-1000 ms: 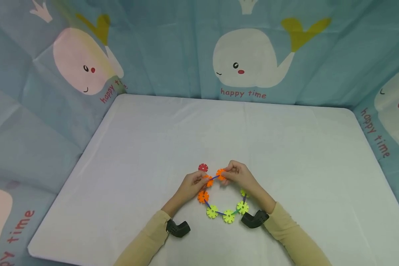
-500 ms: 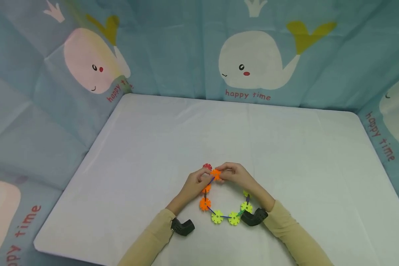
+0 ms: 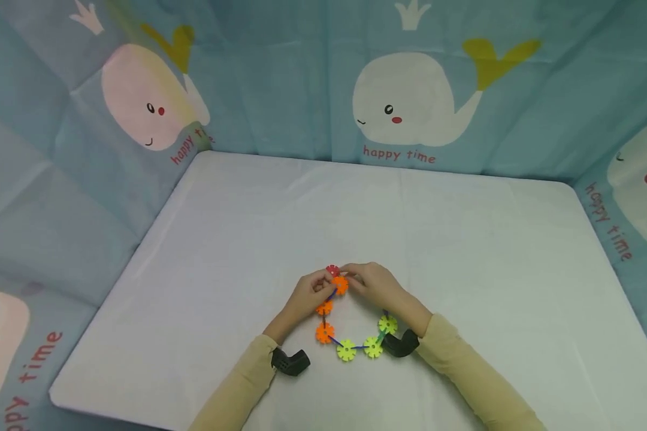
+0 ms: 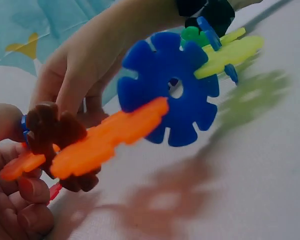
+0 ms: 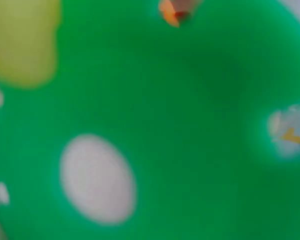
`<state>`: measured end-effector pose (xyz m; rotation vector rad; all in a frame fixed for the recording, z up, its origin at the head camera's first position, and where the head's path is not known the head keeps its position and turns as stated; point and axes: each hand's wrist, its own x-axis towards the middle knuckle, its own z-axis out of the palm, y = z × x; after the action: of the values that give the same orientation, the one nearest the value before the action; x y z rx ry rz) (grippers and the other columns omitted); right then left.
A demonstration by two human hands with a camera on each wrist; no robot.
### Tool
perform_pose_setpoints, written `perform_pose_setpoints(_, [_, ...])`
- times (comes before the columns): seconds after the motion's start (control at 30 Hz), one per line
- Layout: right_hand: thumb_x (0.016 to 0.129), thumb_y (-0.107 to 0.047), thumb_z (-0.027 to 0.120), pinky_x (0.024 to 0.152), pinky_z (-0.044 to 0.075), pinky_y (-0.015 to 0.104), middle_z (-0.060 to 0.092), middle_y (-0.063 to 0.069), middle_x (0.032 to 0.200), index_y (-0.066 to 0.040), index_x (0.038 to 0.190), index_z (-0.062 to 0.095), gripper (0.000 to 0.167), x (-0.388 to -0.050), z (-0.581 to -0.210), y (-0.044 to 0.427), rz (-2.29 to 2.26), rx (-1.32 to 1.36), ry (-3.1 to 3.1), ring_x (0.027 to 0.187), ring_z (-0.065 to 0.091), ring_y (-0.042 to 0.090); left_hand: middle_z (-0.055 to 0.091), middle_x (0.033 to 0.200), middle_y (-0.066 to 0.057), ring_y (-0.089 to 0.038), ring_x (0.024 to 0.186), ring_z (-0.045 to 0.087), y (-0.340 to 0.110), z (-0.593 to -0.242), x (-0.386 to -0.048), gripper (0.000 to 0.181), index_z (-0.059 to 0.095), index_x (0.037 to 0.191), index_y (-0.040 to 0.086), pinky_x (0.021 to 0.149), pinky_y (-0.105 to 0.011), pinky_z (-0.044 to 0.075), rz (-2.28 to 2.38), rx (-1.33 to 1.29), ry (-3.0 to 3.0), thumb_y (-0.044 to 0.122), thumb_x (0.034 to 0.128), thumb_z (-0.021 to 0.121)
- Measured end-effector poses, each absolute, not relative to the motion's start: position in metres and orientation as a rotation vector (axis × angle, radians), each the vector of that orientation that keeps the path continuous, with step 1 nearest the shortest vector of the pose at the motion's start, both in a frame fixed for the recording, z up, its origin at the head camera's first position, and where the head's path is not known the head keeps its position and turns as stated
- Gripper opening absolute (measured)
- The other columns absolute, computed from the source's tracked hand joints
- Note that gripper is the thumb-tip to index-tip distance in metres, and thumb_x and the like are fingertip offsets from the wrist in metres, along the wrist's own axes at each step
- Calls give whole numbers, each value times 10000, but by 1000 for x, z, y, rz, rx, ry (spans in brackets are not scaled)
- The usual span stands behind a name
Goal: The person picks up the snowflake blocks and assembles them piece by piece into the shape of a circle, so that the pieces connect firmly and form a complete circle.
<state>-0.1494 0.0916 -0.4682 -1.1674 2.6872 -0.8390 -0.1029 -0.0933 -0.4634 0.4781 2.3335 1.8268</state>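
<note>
A chain of slotted plastic snowflake discs lies looped between the hands in the head view, with orange discs (image 3: 325,333) on the left and yellow-green discs (image 3: 347,350) along the front. My left hand (image 3: 311,293) pinches its upper left end, near the top orange disc (image 3: 340,285). A loose red disc (image 3: 332,270) lies just beyond. My right hand (image 3: 374,284) reaches over with its fingertips beside the red disc; whether they touch it I cannot tell. Blue (image 4: 162,90) and brown (image 4: 55,130) linking discs show in the left wrist view. A blurred green disc (image 5: 180,120) fills the right wrist view.
The white tabletop (image 3: 248,239) spreads around the hands. Blue cloth (image 3: 280,90) printed with whales stands along its back and sides. Black wrist devices (image 3: 291,363) sit at both cuffs, the right one close over the chain's yellow-green end.
My right hand has let go of the top orange disc and moved left to the red disc. My left hand keeps its hold, and the chain has shifted slightly left since half a second ago.
</note>
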Motion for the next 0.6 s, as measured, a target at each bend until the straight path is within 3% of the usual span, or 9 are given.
perform_pose_setpoints(0.17, [870,-53,528,586,398,257,598,38,808,-68,1248,503,379,-149,-469,88,-653,-1253,2640,643,475,137,393,590,24,-61,512,341,-93,-464,-106,56,500,805,-23,499,-192,301,1835,451,2262,-49,854,501])
perform_pose_setpoints(0.23, [842,-57,574,555,378,257,572,13,748,-80,1197,553,356,-149,-470,89,-647,-1234,2665,613,439,133,404,591,16,-57,507,347,-94,-464,-108,58,496,804,-34,497,-191,306,1840,455,2235,-46,861,494])
perform_pose_setpoints(0.37, [786,-74,674,622,412,269,594,39,911,-84,1097,636,314,-152,-473,88,-729,-1241,2791,726,478,163,414,584,14,-50,497,345,-95,-464,-109,66,505,800,-43,484,-189,304,1845,462,2238,-44,864,494])
perform_pose_setpoints(0.47, [784,-92,690,679,402,286,524,75,958,-63,1088,644,308,-156,-478,87,-770,-1292,2819,799,455,200,418,586,21,-52,497,344,-96,-463,-108,67,516,798,-36,478,-188,299,1855,440,2255,-46,860,491])
perform_pose_setpoints(0.6, [776,-74,699,681,399,302,446,80,925,-70,928,669,155,-157,-484,85,-905,-1217,2794,775,433,203,414,579,16,-55,488,341,-97,-464,-106,72,523,806,-34,472,-188,298,1861,382,2248,-21,871,497])
